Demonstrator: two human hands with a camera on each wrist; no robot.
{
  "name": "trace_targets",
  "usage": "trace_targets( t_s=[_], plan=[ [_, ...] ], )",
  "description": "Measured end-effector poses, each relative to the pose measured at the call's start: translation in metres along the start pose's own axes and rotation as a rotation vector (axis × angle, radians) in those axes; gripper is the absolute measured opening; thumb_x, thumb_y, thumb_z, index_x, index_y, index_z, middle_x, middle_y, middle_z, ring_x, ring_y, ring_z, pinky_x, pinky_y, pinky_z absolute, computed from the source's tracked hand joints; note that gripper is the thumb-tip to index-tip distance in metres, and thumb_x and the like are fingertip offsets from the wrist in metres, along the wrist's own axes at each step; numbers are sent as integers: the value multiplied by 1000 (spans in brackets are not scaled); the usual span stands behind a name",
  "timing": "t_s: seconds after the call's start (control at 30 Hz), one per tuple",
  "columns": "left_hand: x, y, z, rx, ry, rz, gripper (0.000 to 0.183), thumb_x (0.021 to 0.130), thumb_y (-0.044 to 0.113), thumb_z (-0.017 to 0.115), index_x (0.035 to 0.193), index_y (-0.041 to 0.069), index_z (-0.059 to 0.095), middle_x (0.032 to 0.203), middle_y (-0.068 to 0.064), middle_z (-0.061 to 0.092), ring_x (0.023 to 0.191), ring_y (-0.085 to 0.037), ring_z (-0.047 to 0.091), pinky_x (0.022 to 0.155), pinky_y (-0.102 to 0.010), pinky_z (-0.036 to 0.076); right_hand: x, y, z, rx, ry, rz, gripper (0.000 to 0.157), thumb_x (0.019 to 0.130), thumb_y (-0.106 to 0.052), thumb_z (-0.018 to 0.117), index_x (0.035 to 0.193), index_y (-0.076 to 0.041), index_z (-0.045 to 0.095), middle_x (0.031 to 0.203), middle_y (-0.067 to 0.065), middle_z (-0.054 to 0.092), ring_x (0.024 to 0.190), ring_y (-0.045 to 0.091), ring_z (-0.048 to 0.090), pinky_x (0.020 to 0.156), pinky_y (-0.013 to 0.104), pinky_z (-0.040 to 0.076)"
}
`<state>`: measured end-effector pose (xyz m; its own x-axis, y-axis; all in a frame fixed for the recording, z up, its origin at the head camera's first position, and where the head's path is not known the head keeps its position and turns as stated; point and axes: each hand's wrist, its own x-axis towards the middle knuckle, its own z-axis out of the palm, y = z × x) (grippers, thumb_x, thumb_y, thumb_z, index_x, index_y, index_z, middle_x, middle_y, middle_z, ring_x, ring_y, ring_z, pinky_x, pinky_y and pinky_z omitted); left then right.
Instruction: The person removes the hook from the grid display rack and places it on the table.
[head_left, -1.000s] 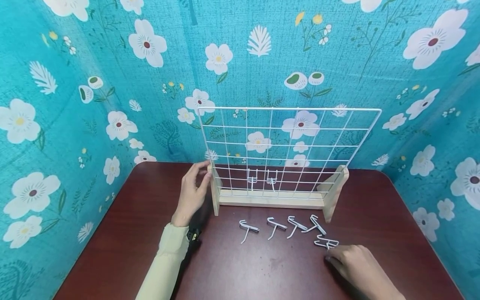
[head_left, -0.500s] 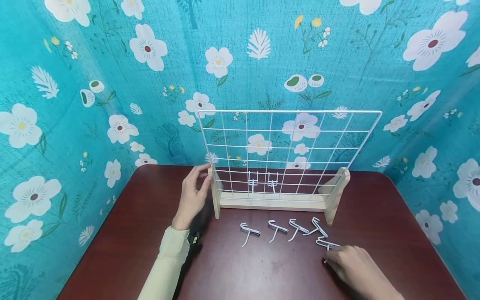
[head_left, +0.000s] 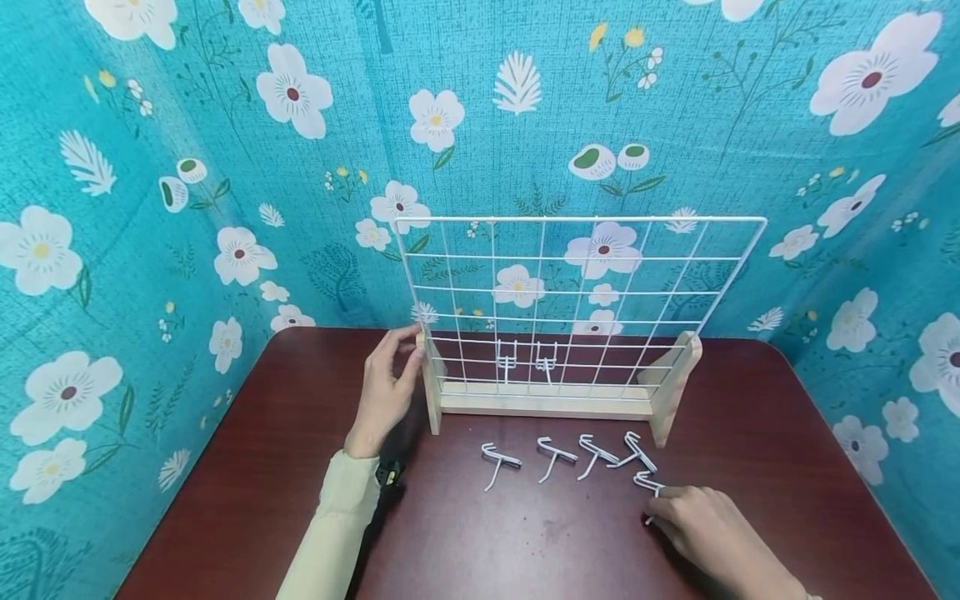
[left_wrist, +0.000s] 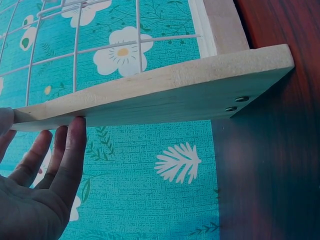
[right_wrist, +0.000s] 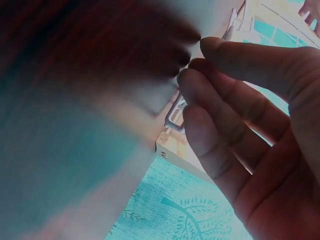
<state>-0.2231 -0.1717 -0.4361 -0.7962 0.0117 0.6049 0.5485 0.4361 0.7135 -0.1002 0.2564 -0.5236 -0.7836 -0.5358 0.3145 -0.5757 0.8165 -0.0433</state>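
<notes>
A white wire grid display stand (head_left: 577, 292) rises from a wooden base at the back of the table. My left hand (head_left: 386, 387) holds its left wooden upright (left_wrist: 170, 95) near the top; in the left wrist view fingertips touch the outer face, thumb at the edge. Two white hooks (head_left: 507, 360) hang low on the grid. Several more lie before the stand, including the leftmost hook (head_left: 499, 460). My right hand (head_left: 701, 529) pinches the rightmost hook (head_left: 647, 481) at the table. Fingers hide much of this hook; its wire (right_wrist: 172, 117) shows behind them in the right wrist view.
The dark red-brown table (head_left: 510, 550) has rounded far corners. A teal floral cloth (head_left: 480, 100) hangs around the back and sides. The stand's right upright (head_left: 673, 392) is close behind the loose hooks.
My right hand has shifted slightly and covers more of the rightmost hook. My left hand stays on the stand's upright; the other hooks keep their places.
</notes>
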Motion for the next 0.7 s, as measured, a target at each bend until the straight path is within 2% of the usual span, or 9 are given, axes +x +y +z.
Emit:
trace_targets(
  t_s=[0.1, 0.17, 0.37, 0.43, 0.7],
  plan=[
    [0, 0, -1, -20, -10, -11, 29, 102, 0, 63, 130, -8, 64, 122, -23, 69, 102, -36, 70, 77, -12, 55, 1, 0, 1, -8, -2, -4, 32, 67, -7, 90, 70, -30, 69, 62, -20, 56, 55, -2, 48, 46, 27, 38],
    [0, 1, -1, -27, -15, -21, 29, 102, 0, 62, 130, -8, 64, 122, -24, 69, 103, -36, 70, 76, -11, 55, 2, -1, 0, -7, -11, 7, 31, 67, -6, 90, 70, -30, 70, 62, -20, 56, 56, -2, 47, 47, 27, 39],
    [1, 2, -1, -10, -17, -20, 29, 101, -1, 63, 130, -7, 64, 123, -23, 69, 103, -35, 70, 75, -43, 64, 2, -2, 0, -27, -19, 29, 30, 67, -7, 91, 71, -30, 73, 63, -20, 58, 57, -1, 49, 48, 28, 41],
    [1, 2, -1, -9, -17, -20, 29, 101, 0, 63, 130, -7, 64, 123, -23, 69, 103, -35, 70, 75, -46, 64, 2, -2, 0, -30, -26, 27, 30, 67, -7, 90, 71, -31, 72, 63, -20, 57, 56, -1, 49, 48, 28, 41],
    [0, 1, 0, -2, -3, -16, 29, 101, -1, 64, 129, -8, 65, 122, -24, 69, 102, -34, 70, 76, -49, 63, 1, -1, 1, -36, -35, 0, 32, 68, -6, 88, 70, -31, 69, 62, -18, 54, 53, 1, 47, 45, 28, 35]
  ],
)
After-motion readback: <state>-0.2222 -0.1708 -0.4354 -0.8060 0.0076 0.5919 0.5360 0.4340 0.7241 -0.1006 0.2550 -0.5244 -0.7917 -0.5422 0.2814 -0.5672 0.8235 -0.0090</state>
